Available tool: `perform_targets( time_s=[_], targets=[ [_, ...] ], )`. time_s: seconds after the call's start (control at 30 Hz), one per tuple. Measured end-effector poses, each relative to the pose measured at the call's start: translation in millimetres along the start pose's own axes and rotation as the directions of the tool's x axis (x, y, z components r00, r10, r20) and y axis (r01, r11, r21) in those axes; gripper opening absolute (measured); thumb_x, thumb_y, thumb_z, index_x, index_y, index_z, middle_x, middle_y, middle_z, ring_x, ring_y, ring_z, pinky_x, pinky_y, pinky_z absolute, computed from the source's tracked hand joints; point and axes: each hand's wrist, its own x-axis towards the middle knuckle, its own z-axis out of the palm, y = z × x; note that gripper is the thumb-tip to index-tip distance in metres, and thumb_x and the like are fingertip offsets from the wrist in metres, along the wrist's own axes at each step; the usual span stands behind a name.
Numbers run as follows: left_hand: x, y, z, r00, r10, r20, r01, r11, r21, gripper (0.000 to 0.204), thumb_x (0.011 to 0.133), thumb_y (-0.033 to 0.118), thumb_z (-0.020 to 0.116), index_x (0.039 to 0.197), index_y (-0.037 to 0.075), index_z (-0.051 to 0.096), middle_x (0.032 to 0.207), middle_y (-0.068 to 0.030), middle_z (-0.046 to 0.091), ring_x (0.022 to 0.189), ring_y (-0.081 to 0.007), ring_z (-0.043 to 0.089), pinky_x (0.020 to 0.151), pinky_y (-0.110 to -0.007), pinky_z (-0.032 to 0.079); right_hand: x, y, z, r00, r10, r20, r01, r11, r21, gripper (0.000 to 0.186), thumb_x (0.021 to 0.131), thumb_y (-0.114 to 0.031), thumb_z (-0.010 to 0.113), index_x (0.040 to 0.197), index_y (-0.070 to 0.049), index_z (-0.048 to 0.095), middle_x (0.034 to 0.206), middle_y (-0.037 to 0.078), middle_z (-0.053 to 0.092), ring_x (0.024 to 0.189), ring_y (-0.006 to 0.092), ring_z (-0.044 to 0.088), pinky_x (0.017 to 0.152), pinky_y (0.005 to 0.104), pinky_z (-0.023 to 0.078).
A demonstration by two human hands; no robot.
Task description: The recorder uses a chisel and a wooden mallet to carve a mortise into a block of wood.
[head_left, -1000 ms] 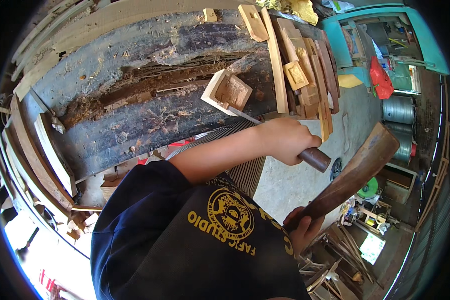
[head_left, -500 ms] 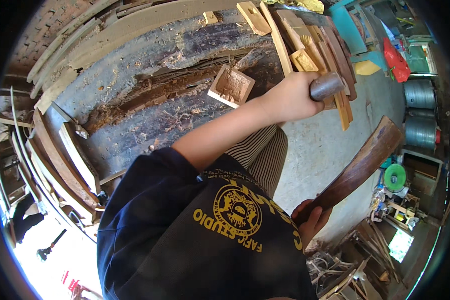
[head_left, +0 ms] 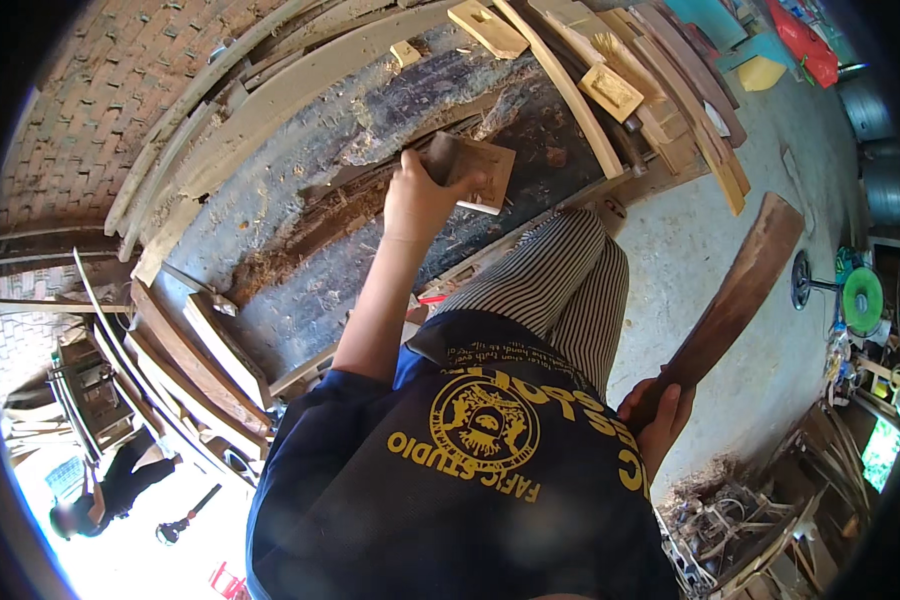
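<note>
My left hand is closed around a short dark cylinder over the left side of a small square wooden box. Its thumb reaches across the box's hollow, and the grip partly hides the inside. Whether the cylinder touches the box I cannot tell. Low at my right side, my right hand grips the lower end of a long, slightly curved dark wooden piece. That piece slants up and away to the right.
The box rests on a worn dark bench with a rough split along it. Light wooden strips and a hollowed yellowish block lie at its far right. A green fan stands right, scrap wood lower right. Another person is outside, lower left.
My left hand has swung left with the dark cylinder, from over the wooden strips to the box. My right hand still holds the curved wooden piece. The view has shifted.
</note>
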Motion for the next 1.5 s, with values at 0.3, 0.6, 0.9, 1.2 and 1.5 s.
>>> perform_targets(
  time_s=[0.3, 0.6, 0.9, 1.2, 1.5],
  targets=[
    [-6.5, -29.8, 10.0, 0.992, -0.064, 0.107, 0.104, 0.895, -0.433, 0.063, 0.059, 0.024, 0.085, 0.105, -0.001, 0.050, 0.086, -0.0132, 0.062, 0.074, -0.0247, 0.063, 0.064, -0.034, 0.052, -0.3, 1.8, 0.6, 0.998, 0.059, -0.011, -0.058, 0.997, 0.053, 0.038, 0.094, -0.036, 0.051, 0.113, -0.004, 0.040, 0.063, 0.007, 0.052, 0.046, 0.0138, 0.049, 0.043, 0.0254, 0.041],
    [-10.3, -27.2, -3.7, 0.981, -0.140, 0.135, 0.192, 0.797, -0.572, 0.038, 0.073, 0.029, 0.078, 0.089, 0.000, 0.058, 0.067, -0.0033, 0.058, 0.052, -0.0107, 0.055, 0.046, -0.025, 0.045, 6.0, 0.0, -0.7, 0.995, 0.101, -0.013, -0.100, 0.993, 0.065, 0.035, 0.094, -0.033, 0.051, 0.111, -0.005, 0.040, 0.063, 0.007, 0.052, 0.046, 0.0141, 0.049, 0.042, 0.0251, 0.040],
    [64.0, -16.1, -18.5, 0.814, 0.114, 0.569, 0.265, 0.800, -0.539, 0.038, 0.073, 0.026, 0.080, 0.093, 0.002, 0.059, 0.063, -0.0039, 0.057, 0.047, -0.0118, 0.053, 0.040, -0.025, 0.041, 4.0, -0.2, 0.0, 0.996, 0.089, 0.011, -0.089, 0.995, 0.043, 0.038, 0.093, -0.035, 0.054, 0.113, -0.005, 0.042, 0.063, 0.006, 0.053, 0.046, 0.0123, 0.050, 0.041, 0.0231, 0.040],
    [76.0, -20.6, -19.4, 0.733, 0.262, 0.628, 0.206, 0.794, -0.572, 0.037, 0.068, 0.018, 0.081, 0.092, -0.003, 0.061, 0.068, -0.0063, 0.062, 0.059, -0.0155, 0.061, 0.055, -0.029, 0.049, 2.0, 7.3, -5.8, 0.995, 0.090, -0.039, -0.089, 0.995, 0.035, 0.039, 0.092, -0.038, 0.055, 0.111, -0.006, 0.042, 0.061, 0.005, 0.052, 0.045, 0.0115, 0.049, 0.041, 0.0229, 0.039],
    [8.8, 46.2, -87.0, 0.539, 0.831, -0.140, -0.829, 0.553, 0.090, 0.063, 0.058, 0.003, 0.076, 0.117, 0.012, 0.054, 0.106, -0.0092, 0.051, 0.089, -0.0319, 0.061, 0.076, -0.040, 0.055, 9.4, 7.7, -2.3, 0.998, 0.064, 0.014, -0.064, 0.998, 0.004, 0.037, 0.092, -0.036, 0.055, 0.110, -0.005, 0.043, 0.061, 0.005, 0.053, 0.047, 0.0112, 0.049, 0.042, 0.0231, 0.038]
  ],
)
